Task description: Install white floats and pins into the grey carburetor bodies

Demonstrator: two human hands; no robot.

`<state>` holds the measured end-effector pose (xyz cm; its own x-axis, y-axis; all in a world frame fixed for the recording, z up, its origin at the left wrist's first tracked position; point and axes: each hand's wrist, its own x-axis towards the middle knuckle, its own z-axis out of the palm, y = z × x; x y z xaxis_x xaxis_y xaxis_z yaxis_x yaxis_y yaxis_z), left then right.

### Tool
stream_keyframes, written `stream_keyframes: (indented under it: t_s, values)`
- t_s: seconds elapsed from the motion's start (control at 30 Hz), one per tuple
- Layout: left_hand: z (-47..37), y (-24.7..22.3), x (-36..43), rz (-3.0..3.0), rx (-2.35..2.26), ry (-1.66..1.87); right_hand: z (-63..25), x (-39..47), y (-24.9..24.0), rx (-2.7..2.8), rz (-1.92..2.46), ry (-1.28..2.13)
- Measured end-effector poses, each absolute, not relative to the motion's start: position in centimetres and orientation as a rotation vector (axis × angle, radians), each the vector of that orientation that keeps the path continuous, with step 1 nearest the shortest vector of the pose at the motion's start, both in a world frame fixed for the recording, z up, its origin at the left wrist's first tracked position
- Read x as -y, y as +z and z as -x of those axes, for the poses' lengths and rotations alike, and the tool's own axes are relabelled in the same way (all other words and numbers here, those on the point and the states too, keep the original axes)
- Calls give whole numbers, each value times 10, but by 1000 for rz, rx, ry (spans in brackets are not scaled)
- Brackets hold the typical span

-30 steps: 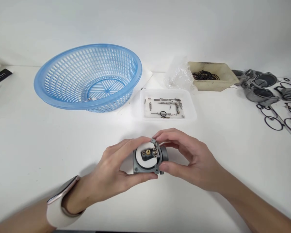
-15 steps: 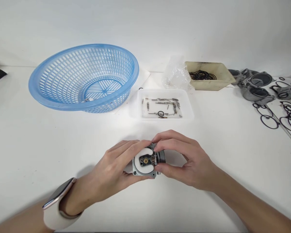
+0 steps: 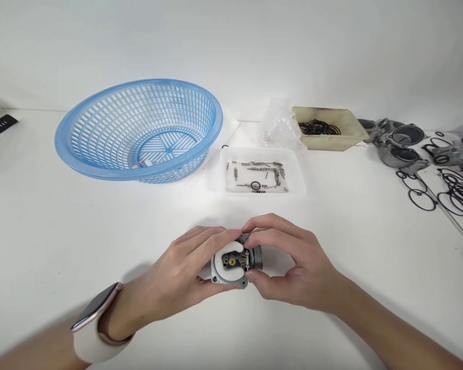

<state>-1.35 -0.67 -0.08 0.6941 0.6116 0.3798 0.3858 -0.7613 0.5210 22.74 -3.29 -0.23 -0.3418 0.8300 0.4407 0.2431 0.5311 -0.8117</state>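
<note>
Low over the table, a metal carburetor body (image 3: 257, 258) is turned with its inside up. Within it sits a white C-shaped float (image 3: 220, 268) around a brass jet (image 3: 232, 261). My left hand (image 3: 181, 272) is closed around the carburetor's left side, fingers along the far edge and thumb beneath the near edge. On the other side, my right hand (image 3: 304, 264) has its fingertips and thumb at both ends of the small metal hinge pin (image 3: 247, 259). Whether the thumb presses on the pin itself I cannot tell.
Beyond my hands is a white tray (image 3: 299, 180) of small metal parts. A blue basket (image 3: 71, 159) stands at back left. Plastic wrap (image 3: 275, 126) touches a beige bin (image 3: 332, 144) of black rings. More carburetor bodies (image 3: 405, 149) and loose O-rings (image 3: 422, 200) lie right.
The view has tilted a little, so the background sits slightly lower. My right thumb has slid slightly toward me along the hinge side. The left hand keeps its hold.
</note>
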Motion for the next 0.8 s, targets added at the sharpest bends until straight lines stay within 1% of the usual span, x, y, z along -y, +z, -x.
stream_keyframes:
  t_s: [0.43,0.8]
  values:
    - [14,-2,6,-2519,-782,727,-226,32,-3,1867,827,778]
    - [15,-4,9,-2541,-773,775,-226,34,-5,1888,827,791]
